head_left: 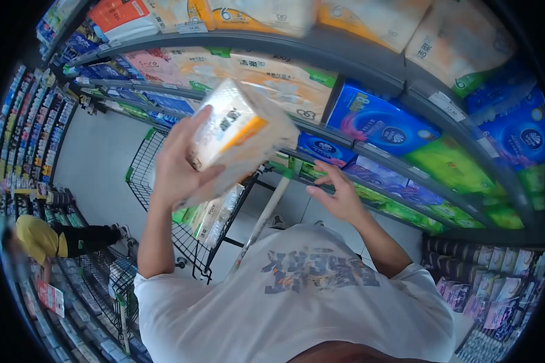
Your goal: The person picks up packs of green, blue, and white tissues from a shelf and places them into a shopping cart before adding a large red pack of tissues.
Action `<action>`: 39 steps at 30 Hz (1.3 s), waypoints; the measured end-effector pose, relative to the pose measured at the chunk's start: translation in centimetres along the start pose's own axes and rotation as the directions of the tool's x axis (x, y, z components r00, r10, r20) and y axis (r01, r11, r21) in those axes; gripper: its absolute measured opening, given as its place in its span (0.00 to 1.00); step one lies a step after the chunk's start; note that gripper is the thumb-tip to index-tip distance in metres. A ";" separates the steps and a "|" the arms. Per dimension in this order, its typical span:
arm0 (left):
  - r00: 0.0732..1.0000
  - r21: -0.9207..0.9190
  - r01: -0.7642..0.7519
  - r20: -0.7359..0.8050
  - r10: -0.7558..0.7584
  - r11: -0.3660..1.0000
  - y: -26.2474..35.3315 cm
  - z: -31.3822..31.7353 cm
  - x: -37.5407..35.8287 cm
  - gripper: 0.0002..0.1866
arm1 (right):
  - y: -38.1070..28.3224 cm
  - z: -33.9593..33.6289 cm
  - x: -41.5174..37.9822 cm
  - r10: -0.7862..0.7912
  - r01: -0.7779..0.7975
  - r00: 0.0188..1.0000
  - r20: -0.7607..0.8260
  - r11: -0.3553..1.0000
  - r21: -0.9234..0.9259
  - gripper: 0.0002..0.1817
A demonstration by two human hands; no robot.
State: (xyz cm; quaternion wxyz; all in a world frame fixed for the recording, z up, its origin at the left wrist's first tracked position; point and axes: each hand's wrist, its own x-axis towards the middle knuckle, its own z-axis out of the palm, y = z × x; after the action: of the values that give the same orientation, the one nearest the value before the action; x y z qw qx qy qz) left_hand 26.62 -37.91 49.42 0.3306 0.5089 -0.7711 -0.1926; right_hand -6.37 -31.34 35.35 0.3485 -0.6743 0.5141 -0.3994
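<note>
My left hand point(183, 160) grips a white and orange pack of tissues point(236, 136), its fingers spread over the near side. The pack is tilted in the air above the shopping cart point(140, 172), and its right side is blurred. To the right, my right hand point(339, 196) holds nothing, with its fingers apart, near the lower shelf and beyond the cart's handle point(267, 212). Inside the cart lie other tissue packs point(212, 219) in cream and green wrapping, partly hidden under my left hand and the held pack.
Shelves ahead carry orange packs point(369, 21), pink-cream packs point(272, 75), blue packs point(378, 121) and green packs point(457, 166). At left, a person in a yellow top point(39, 242) stands beside another cart point(118, 296). Purple packs point(487, 296) fill a shelf at lower right.
</note>
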 end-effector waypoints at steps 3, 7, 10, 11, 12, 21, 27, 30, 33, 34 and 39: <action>0.991 0.247 0.133 -0.019 -0.133 0.960 -4.3 -2.7 -0.6 0.54 | 0.4 0.5 0.1 -0.012 0.013 1.000 0.006 0.999 -0.049 0.27; 0.949 0.516 0.300 -0.074 -0.306 0.803 -13.5 -5.2 -1.5 0.56 | 1.9 0.6 -0.1 0.071 -0.069 0.997 0.014 0.993 -0.099 0.24; 0.913 0.638 0.364 -0.101 -0.395 0.678 -21.8 -5.6 -3.1 0.58 | 2.3 0.6 0.0 0.144 -0.137 0.989 0.042 0.981 -0.137 0.21; 0.909 0.638 0.371 -0.099 -0.405 0.675 -24.0 -5.5 -3.7 0.58 | 2.3 0.7 -0.1 0.171 -0.161 0.984 0.050 0.973 -0.166 0.20; 0.890 0.675 0.390 -0.101 -0.446 0.627 -25.9 -5.3 -4.3 0.58 | 2.5 0.8 -0.1 0.175 -0.163 0.983 0.060 0.973 -0.165 0.20; 0.849 0.692 0.431 -0.093 -0.520 0.579 -32.6 -0.7 -8.9 0.55 | 3.0 2.1 -1.0 0.233 -0.207 0.969 0.076 0.944 -0.256 0.19; 0.917 0.675 0.359 -0.128 -0.377 0.644 -31.1 5.0 -12.7 0.53 | 4.1 3.1 -0.9 0.213 -0.189 0.975 0.064 0.944 -0.269 0.18; 0.902 0.649 0.396 -0.141 -0.409 0.650 -32.1 8.1 -15.4 0.50 | 3.8 3.7 -0.1 0.180 -0.161 0.982 0.055 0.955 -0.250 0.19; 0.911 0.642 0.393 -0.174 -0.374 0.658 -32.3 10.6 -17.7 0.50 | 2.2 3.6 0.6 0.164 -0.126 0.981 0.106 0.946 -0.300 0.19; 0.915 0.657 0.375 -0.150 -0.374 0.654 -31.8 11.1 -18.1 0.50 | 1.9 3.5 0.8 0.170 -0.128 0.978 0.119 0.946 -0.297 0.19; 0.845 0.566 0.463 -0.050 -0.532 0.682 -29.5 11.4 -15.7 0.46 | 0.6 2.7 2.7 0.138 -0.094 0.982 0.131 0.950 -0.298 0.19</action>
State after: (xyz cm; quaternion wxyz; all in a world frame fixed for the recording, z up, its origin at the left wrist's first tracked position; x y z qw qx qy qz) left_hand 42.12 -36.01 17.78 0.0562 0.7602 -0.6433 -0.0713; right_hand -3.82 -33.91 34.09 0.3064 -0.7150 0.5782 -0.2462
